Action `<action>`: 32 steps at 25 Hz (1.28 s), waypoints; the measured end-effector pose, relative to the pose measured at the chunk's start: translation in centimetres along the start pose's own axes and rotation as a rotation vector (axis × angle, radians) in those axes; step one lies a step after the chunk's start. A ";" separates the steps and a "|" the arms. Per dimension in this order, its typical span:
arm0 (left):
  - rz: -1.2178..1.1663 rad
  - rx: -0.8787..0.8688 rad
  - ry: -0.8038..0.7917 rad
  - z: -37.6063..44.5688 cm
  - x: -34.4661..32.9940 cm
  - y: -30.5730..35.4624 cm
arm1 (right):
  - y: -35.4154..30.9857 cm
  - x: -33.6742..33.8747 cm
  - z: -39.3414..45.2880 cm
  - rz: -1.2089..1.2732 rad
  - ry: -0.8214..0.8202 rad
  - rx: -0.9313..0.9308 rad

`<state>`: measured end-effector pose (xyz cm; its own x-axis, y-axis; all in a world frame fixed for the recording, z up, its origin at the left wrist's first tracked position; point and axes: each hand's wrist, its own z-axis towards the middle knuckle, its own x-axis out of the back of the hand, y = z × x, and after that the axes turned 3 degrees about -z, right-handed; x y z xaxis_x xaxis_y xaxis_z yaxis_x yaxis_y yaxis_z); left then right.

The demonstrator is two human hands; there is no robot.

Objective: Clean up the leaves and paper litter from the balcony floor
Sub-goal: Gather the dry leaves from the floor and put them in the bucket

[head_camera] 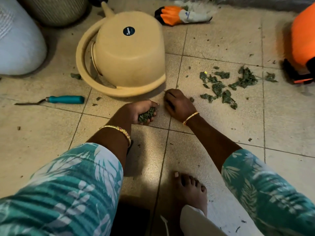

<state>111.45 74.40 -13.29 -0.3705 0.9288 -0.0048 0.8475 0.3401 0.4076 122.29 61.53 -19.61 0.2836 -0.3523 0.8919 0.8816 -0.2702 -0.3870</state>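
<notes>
Your left hand is curling its fingers around a clump of green leaves, palm turned up, just above the tiled floor near the middle of the view. Your right hand is resting knuckles-up on the tiles just beside it, at about 2 o'clock from the left; its fingers are bent down toward the floor, and you cannot tell whether they are pinching anything.

The loose leaves are lying scattered at 3 o'clock from your right hand, well apart from both hands, with smaller crumbs dotted across the tiles. An upturned beige tub is sitting tilted inside a beige basin at 12 o'clock from your left hand. A teal-handled trowel is lying flat at 9 o'clock. Orange and grey gloves are lying at 1 o'clock, far off. Your bare foot is standing at 6 o'clock.
</notes>
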 end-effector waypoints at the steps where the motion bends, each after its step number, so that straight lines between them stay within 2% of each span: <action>1: -0.045 -0.028 0.010 0.0 -0.2 -0.1 | 0.0 0.3 -1.4 -0.012 0.022 0.009; 3: -0.107 -0.072 0.017 0.1 -0.5 -0.4 | 0.8 1.3 -4.0 -0.012 0.091 -0.054; 6: -0.129 -0.086 0.008 0.1 -0.3 -0.6 | 2.2 3.4 -6.7 0.123 0.297 -0.282; 7: -0.143 -0.086 0.002 0.1 -0.2 -0.7 | 2.5 3.7 -7.1 0.156 0.308 -0.312; 12: -0.202 -0.075 -0.010 0.2 -0.1 -1.6 | 0.4 1.3 -6.4 0.116 0.044 -0.293; 15: -0.202 -0.091 0.009 -0.1 -0.4 -1.5 | -0.4 0.2 -5.8 -0.206 0.088 -0.225; 17: -0.187 -0.100 0.013 -0.5 -0.7 -1.2 | 0.1 0.8 -6.5 -0.398 0.135 -0.286; 19: -0.174 -0.111 0.012 -0.6 -1.0 -1.0 | 1.0 1.3 -7.6 -0.429 0.177 -0.318; 23: -0.162 -0.104 -0.017 -0.4 -1.9 -0.7 | 2.1 1.5 -8.2 -0.376 0.193 -0.263; 25: -0.158 -0.083 -0.025 -0.7 -2.8 -0.8 | 1.8 2.6 -7.8 -0.189 0.175 -0.410; 27: -0.182 -0.063 -0.034 -2.2 -4.1 -1.0 | 1.2 4.8 -7.2 0.116 0.206 -0.757; 29: -0.250 -0.061 -0.024 -5.6 -5.2 -1.1 | -0.7 8.8 -5.9 0.642 0.298 -1.143; 31: -0.336 -0.075 -0.003 -10.3 -5.9 -0.6 | -3.1 13.8 -4.3 1.146 0.303 -1.380; 32: -0.369 -0.077 0.010 -13.1 -5.9 -0.1 | -4.5 16.6 -3.7 1.271 0.253 -1.442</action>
<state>108.60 66.93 -1.37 -0.6493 0.7445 -0.1552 0.6256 0.6389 0.4477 121.66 53.59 -3.93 0.2382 -0.9710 -0.0192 -0.7252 -0.1647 -0.6685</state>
